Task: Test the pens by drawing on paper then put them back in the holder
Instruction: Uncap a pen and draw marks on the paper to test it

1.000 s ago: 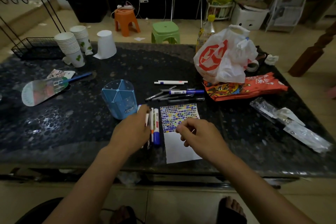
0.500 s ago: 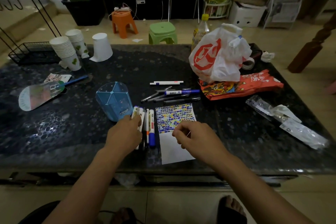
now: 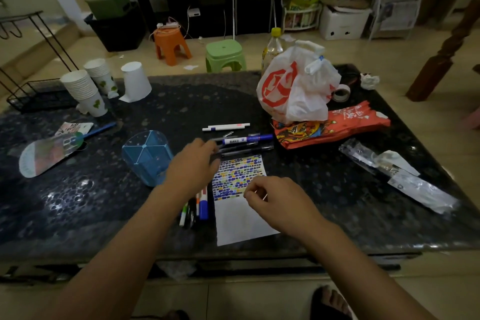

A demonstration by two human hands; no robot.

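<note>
A blue translucent pen holder (image 3: 146, 157) stands on the dark table (image 3: 78, 202). Right of it lies white paper (image 3: 241, 223) whose upper half is covered in coloured marks. Several pens (image 3: 202, 206) lie along the paper's left edge, partly under my left wrist. A second group lies beyond the paper: a blue marker (image 3: 246, 139), dark pens (image 3: 249, 149) and a white pen (image 3: 226, 127). My left hand (image 3: 193, 163) stretches forward, its fingertips at the near ends of that far group, blurred. My right hand (image 3: 272, 201) rests on the paper with fingers loosely curled, holding nothing I can see.
Stacked paper cups (image 3: 83, 91) and an upturned cup (image 3: 135, 82) stand at the back left, and a hand fan (image 3: 49, 154) lies at left. At right are a white plastic bag (image 3: 296, 91), a red packet (image 3: 335, 125), a tape roll (image 3: 341, 92) and clear wrappers (image 3: 397, 171).
My left hand has left the pens beside the paper and moved forward and right to the far group. My right hand has stayed on the paper.
</note>
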